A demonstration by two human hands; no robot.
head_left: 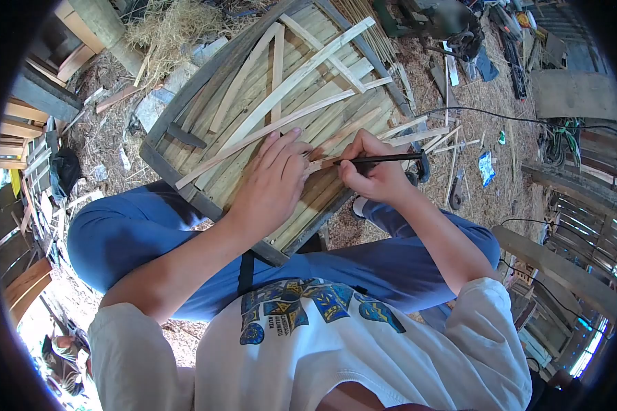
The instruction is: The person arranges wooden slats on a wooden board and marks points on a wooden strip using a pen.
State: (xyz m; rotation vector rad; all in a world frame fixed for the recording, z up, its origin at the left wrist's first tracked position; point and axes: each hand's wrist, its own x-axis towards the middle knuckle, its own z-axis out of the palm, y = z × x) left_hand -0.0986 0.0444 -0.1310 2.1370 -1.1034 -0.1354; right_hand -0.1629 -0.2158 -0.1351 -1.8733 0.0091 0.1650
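Observation:
A panel of bamboo slats in a dark wooden frame (185, 103) rests tilted across my lap. My left hand (274, 181) lies flat on the slats with its fingers spread, pressing a thin pale bamboo strip (281, 127) that runs diagonally across the panel. My right hand (373, 171) is closed around a thin dark tool (391, 158), held like a pen, its end touching the strips close to my left fingertips. Several loose pale strips (308, 61) lie crossed over the upper part of the panel.
The ground is covered with sawdust and shavings, with loose bamboo strips (445, 140) to the right. A black cable (500, 115) runs across it. Wooden planks (555, 264) stand at the right, stacked timber (20, 116) at the left, dry straw (175, 27) at the top.

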